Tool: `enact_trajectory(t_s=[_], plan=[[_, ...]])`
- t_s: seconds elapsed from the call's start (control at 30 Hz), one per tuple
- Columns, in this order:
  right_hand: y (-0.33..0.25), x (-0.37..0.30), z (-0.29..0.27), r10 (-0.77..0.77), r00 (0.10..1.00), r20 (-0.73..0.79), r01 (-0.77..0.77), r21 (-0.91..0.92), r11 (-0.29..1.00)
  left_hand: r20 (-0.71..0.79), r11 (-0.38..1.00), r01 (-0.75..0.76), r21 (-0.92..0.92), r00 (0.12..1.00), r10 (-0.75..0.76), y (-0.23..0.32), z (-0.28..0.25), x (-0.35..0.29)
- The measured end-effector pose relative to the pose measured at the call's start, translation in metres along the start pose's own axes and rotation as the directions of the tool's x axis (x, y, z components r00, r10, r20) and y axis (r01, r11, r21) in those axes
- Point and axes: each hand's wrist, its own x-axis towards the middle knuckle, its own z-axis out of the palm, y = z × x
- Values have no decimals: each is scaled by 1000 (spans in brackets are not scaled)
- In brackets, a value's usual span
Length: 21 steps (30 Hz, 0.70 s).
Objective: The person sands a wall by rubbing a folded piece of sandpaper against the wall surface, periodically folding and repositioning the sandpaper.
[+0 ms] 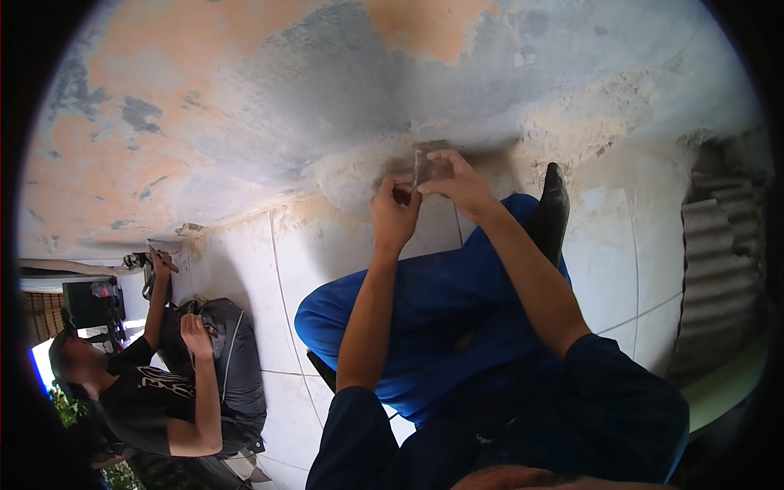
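In front of the wall's foot, a thin, pale, rough-surfaced strip (417, 168) stands nearly upright between my hands; its exact kind is unclear. My left hand (395, 211) is closed, pinching the strip low down with thumb and fingers. From the other side, my right hand (464, 188) curves toward it, thumb at the lower part and forefinger near the top, seemingly gripping it. Just behind the fingers, the base of the plastered wall (351, 106) has a rough, broken patch.
I sit on white floor tiles (604, 220), legs in blue trousers (441, 302), one black boot (553, 204) by the wall. Another person (139, 392) in black sits at left, one hand at the wall holding a tool. Corrugated grey sheets (710, 269) lie at right.
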Motion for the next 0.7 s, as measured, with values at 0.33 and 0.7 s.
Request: enact_trajectory(t_s=[0.33,0.7], plan=[[-2,-9,5,-42,999,-13,43,73,996,-4,998,-45,32,999,45,3,-2,-3],[3,-6,-13,-1,993,118,-25,221,975,-70,993,-54,-108,996,46,8,1,-2]])
